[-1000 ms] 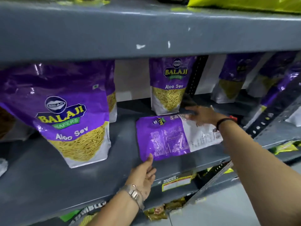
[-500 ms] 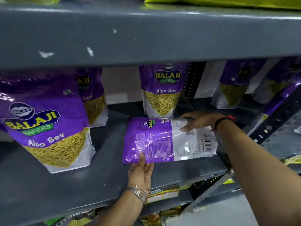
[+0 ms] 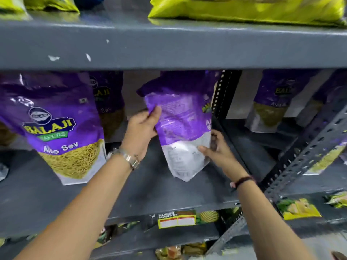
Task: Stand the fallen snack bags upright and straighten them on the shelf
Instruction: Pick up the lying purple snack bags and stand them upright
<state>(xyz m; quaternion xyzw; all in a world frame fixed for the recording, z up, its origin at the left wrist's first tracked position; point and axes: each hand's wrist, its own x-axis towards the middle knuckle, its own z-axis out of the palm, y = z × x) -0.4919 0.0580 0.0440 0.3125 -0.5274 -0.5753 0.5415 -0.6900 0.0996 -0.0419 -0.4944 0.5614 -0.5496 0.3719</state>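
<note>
A purple and white Aloo Sev snack bag (image 3: 181, 126) is held nearly upright over the grey shelf (image 3: 150, 190), its printed back facing me and its bottom corner close to the shelf board. My left hand (image 3: 140, 132) grips the bag's left edge near the top. My right hand (image 3: 216, 149) holds its lower right side. A large purple bag (image 3: 56, 124) stands upright at the left, with another (image 3: 109, 102) behind it. The standing bag behind the held one is hidden.
A perforated black upright (image 3: 223, 92) and a slanted grey bracket (image 3: 309, 143) bound the bay on the right. More purple bags (image 3: 272, 106) stand beyond it. Yellow-green bags (image 3: 244, 8) lie on the shelf above. A price label (image 3: 176, 219) hangs on the shelf edge.
The bag lay flat on the shelf under both hands. Both hands have now taken hold of it and tipped it up to near vertical, lifting its purple top toward the upper shelf.
</note>
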